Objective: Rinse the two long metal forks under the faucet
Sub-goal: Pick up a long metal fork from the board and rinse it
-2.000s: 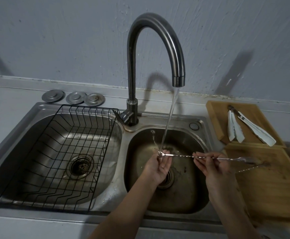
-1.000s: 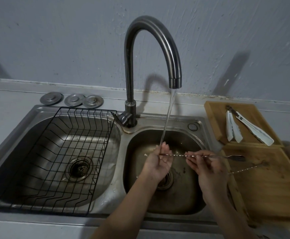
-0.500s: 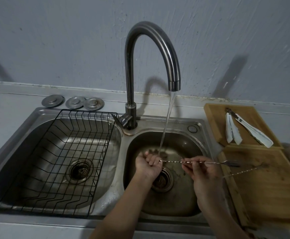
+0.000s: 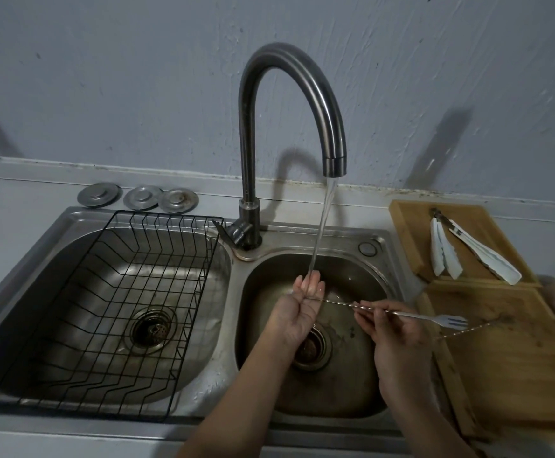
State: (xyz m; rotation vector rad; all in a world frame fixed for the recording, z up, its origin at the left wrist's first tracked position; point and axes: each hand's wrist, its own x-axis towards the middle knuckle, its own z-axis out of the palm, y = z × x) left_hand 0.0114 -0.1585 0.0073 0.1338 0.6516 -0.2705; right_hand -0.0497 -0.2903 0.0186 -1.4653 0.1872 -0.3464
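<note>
Right hand (image 4: pixel 398 332) pinches a long twisted metal fork (image 4: pixel 401 314); left hand (image 4: pixel 297 312), spread palm-up, supports its end under the faucet's water stream (image 4: pixel 319 236).

Two long forks (image 4: pixel 428 317), three round drain lids (image 4: pixel 99 194), two wooden boards (image 4: pixel 527 368), two sink basins (image 4: pixel 352 391).

— What carries everything here?

— A pale grey countertop (image 4: pixel 11 206) along the wall, with a steel double sink (image 4: pixel 236 365) set into it.

— What lies on the counter itself?

— At ten o'clock, three round metal drain covers (image 4: pixel 137 196) in a row, the right two overlapping. At three o'clock, a wooden cutting board (image 4: pixel 517 368), and touching its far edge at two o'clock a smaller wooden board (image 4: pixel 411 226).

— And the faucet?

— The faucet (image 4: pixel 249 180) stands on the sink's rim at twelve o'clock.
</note>
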